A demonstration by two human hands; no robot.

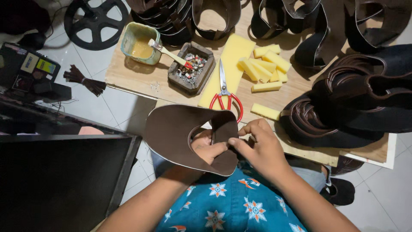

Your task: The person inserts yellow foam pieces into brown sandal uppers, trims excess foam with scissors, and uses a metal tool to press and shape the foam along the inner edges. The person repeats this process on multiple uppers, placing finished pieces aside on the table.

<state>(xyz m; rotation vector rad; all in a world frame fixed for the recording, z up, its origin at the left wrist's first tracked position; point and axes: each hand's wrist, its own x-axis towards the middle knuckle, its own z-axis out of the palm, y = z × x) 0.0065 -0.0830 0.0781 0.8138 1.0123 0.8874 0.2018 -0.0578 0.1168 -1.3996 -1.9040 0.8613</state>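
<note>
Dark box-like object (64,180) at lower left: large, unlit, cut off by frame edges; kind not determinable.

Wooden bench (141,75) across upper frame, low over tiled floor (124,107); far edge out of view, right portion buried under stock.

Stacks of curved dark brown leather pieces (343,107) at right and along top; count impossible, layers overlapping, topmost cut by frame.

Brown leather piece (171,129) held at centre, just below near bench edge, above lap (pale edge visible along lower rim). Curved, with oval opening; underside hidden.

Right hand (262,148) at right side of piece, fingers pinched narrow on leather strap section beside opening. Left hand (206,148) mostly hidden beneath and inside piece; only part of fingers seen through opening, pressed against leather from within. Grip on the piece apparent, exact finger spread not readable.

Black reel-like wheel (95,19) on floor, top left, partly cut off.

Yellow foam sheet (234,60) flat on bench, lower end beneath scissors (225,92) (red handles, blades closed, pointing away).

Yellow foam blocks (266,66) in loose heap right of sheet, one apart nearer the bench edge.

Greenish pot (140,43) with yellowish glue, brush (169,53) resting on rim, its tip over the tray.

Dark tray (191,68) with small butts and ash; contents too small to sort.

Bundle of dark strips (83,81) on floor, left.
</note>
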